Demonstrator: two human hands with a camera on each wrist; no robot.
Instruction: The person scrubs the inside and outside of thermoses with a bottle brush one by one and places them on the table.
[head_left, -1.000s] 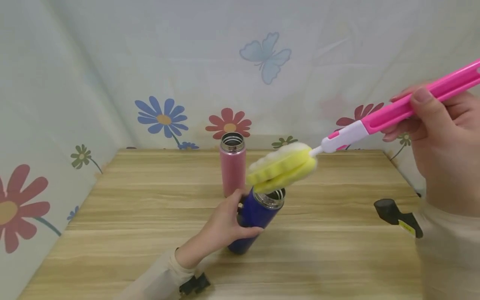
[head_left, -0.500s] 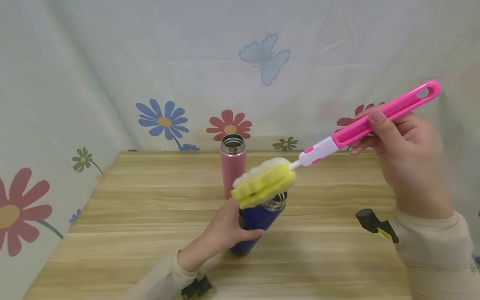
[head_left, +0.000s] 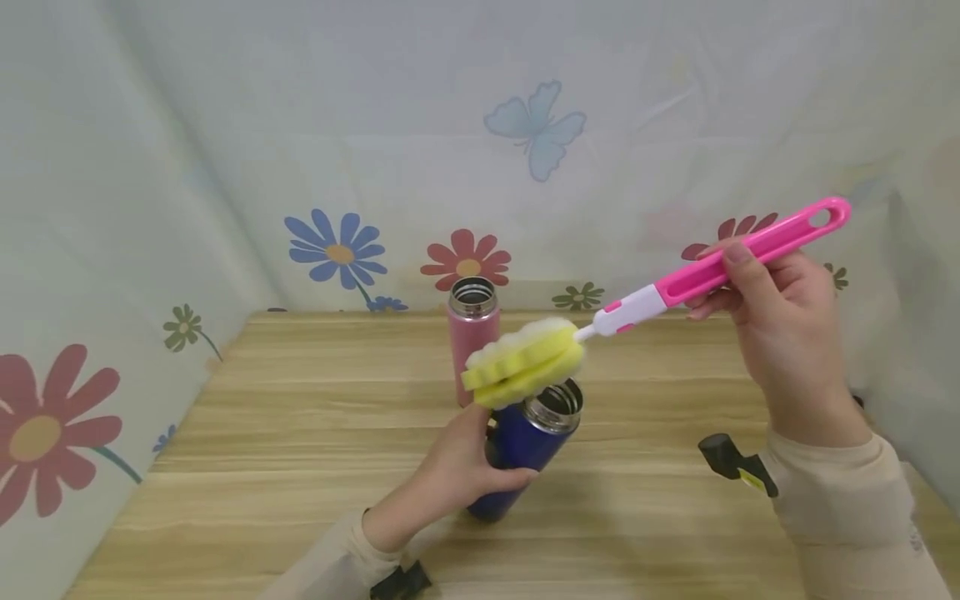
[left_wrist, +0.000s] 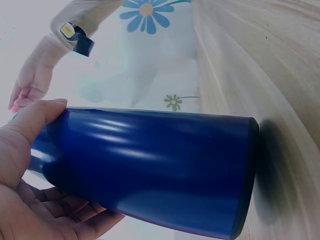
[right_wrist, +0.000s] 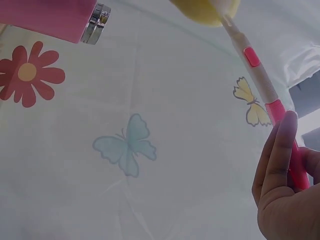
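My left hand grips a blue bottle around its upper body and holds it tilted to the right. In the left wrist view the blue bottle lies across the frame, its base near the table top. The bottle's mouth is open, with a steel rim. My right hand holds a pink-handled sponge brush, thumb on top of the handle. Its yellow and white sponge head hangs above and left of the blue bottle's mouth, outside it. In the right wrist view, fingers lie along the handle.
A pink bottle, open at the top, stands upright behind the blue one, partly hidden by the sponge head. Both stand over a wood-grain table. Behind it hangs a pale cloth printed with flowers and a butterfly.
My right hand has brought the brush left and down, and its whole handle is now in view. The left hand keeps its grip on the tilted blue bottle. The view has shifted slightly.
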